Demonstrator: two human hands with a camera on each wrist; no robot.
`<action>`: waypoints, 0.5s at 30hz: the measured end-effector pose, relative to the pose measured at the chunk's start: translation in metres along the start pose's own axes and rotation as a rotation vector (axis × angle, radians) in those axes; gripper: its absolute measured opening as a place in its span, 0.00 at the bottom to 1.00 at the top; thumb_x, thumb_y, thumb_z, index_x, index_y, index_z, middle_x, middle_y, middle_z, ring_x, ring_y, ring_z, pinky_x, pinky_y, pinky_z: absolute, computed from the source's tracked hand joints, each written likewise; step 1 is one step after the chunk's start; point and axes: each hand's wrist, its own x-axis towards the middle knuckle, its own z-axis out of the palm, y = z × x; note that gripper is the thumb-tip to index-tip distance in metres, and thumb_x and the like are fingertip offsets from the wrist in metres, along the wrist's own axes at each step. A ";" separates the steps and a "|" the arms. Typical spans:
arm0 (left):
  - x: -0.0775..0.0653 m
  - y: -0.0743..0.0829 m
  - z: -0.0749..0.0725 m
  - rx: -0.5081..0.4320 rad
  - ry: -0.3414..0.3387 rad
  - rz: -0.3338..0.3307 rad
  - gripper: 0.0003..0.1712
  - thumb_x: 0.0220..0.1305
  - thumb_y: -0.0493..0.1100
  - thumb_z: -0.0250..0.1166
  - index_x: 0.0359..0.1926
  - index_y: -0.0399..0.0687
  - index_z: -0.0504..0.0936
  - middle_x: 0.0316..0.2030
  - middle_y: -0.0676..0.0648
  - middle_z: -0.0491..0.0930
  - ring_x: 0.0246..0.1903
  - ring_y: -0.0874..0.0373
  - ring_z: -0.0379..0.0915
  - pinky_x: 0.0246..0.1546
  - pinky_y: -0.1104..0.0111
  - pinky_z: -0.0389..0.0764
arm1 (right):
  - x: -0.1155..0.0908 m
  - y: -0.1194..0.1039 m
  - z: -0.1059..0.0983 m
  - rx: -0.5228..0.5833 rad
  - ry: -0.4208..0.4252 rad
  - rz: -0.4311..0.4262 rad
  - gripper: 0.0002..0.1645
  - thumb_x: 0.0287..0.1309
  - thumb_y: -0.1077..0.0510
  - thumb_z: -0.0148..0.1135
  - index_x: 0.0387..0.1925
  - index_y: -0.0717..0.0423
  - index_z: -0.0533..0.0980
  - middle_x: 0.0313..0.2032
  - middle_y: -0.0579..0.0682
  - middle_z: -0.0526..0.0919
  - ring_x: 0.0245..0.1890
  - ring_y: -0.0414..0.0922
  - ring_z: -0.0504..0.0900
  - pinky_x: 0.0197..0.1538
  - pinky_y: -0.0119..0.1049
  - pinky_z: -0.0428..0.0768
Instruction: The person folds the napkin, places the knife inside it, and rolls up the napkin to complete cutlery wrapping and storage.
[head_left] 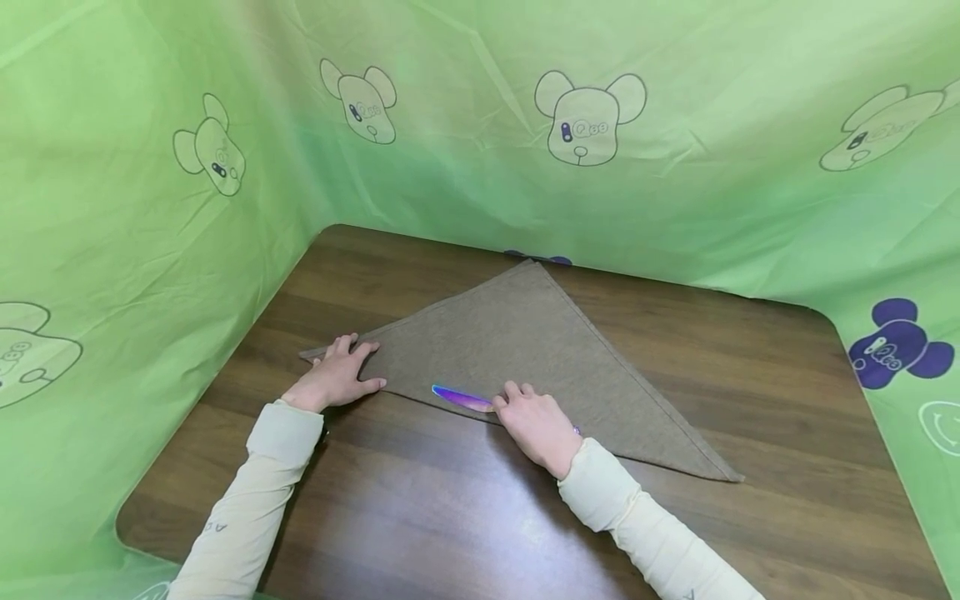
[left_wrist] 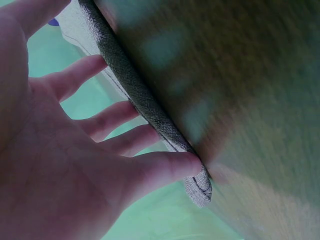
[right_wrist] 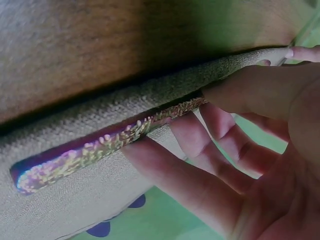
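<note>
A brown cloth napkin (head_left: 517, 333) lies folded into a large triangle, its long folded edge toward the person. My right hand (head_left: 536, 427) pinches an iridescent purple table knife (head_left: 459, 398) low over that edge, with the blade pointing left. In the right wrist view, the knife's textured handle (right_wrist: 80, 162) lies along the cloth beside the fold, thumb on one side and fingers on the other. My left hand (head_left: 339, 377) rests with spread fingers on the napkin's left corner. The left wrist view has its fingertips along the rolled-looking fold (left_wrist: 145, 105).
A dark wooden table (head_left: 420, 508) with rounded corners carries the cloth. Green fabric walls (head_left: 465, 167) printed with bear faces stand around its back and sides. The napkin's top point reaches near the table's back edge, and its right corner (head_left: 731, 477) stretches toward the right side.
</note>
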 end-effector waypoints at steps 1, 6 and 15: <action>-0.001 0.000 0.000 0.001 0.004 0.001 0.39 0.64 0.57 0.60 0.70 0.42 0.62 0.69 0.26 0.50 0.69 0.29 0.45 0.57 0.27 0.55 | 0.000 0.000 0.000 -0.002 0.002 -0.003 0.05 0.53 0.66 0.61 0.31 0.54 0.78 0.27 0.50 0.73 0.25 0.48 0.73 0.19 0.39 0.77; -0.003 -0.001 0.001 0.004 0.018 0.006 0.39 0.64 0.56 0.60 0.69 0.42 0.63 0.68 0.26 0.51 0.69 0.29 0.47 0.57 0.27 0.56 | -0.002 0.001 0.001 -0.012 0.017 -0.007 0.04 0.53 0.65 0.61 0.29 0.54 0.76 0.27 0.49 0.73 0.24 0.48 0.72 0.18 0.39 0.75; -0.001 -0.002 0.001 0.003 0.013 0.003 0.39 0.64 0.56 0.60 0.70 0.43 0.62 0.68 0.26 0.51 0.69 0.29 0.47 0.57 0.28 0.55 | -0.001 0.004 -0.001 0.038 -0.036 0.053 0.09 0.50 0.67 0.64 0.33 0.52 0.77 0.30 0.50 0.75 0.27 0.49 0.75 0.19 0.41 0.76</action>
